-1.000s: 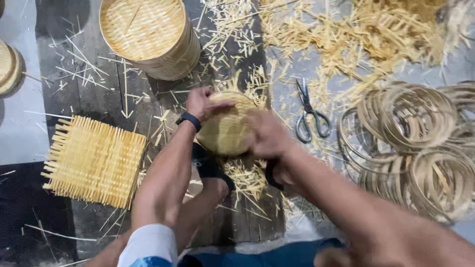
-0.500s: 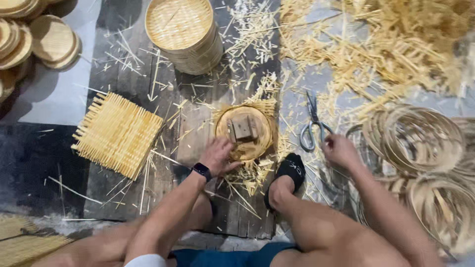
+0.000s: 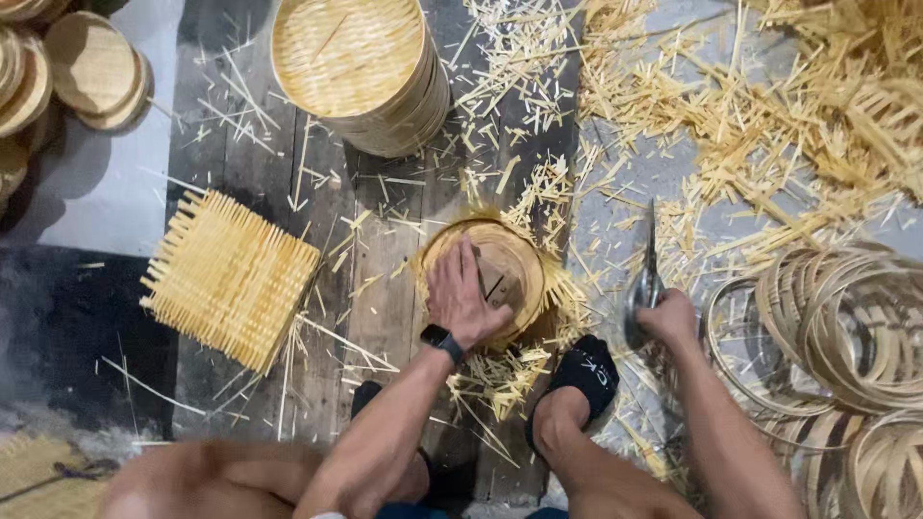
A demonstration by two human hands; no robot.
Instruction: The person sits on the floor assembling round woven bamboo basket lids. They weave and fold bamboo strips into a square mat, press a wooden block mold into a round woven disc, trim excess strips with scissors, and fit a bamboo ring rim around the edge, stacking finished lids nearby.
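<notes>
Since a moment ago the right hand (image 3: 670,317) has closed on the scissors (image 3: 646,284) and lifted them, while the left hand (image 3: 461,298) presses flat on the round woven bamboo disc (image 3: 514,258) on the wooden boards (image 3: 385,288), suggesting trimming is near.

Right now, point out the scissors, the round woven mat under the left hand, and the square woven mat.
scissors (image 3: 646,279): head view, on the blades above the right hand.
round woven mat (image 3: 524,264): head view, right rim.
square woven mat (image 3: 231,279): head view, centre of weave.
</notes>
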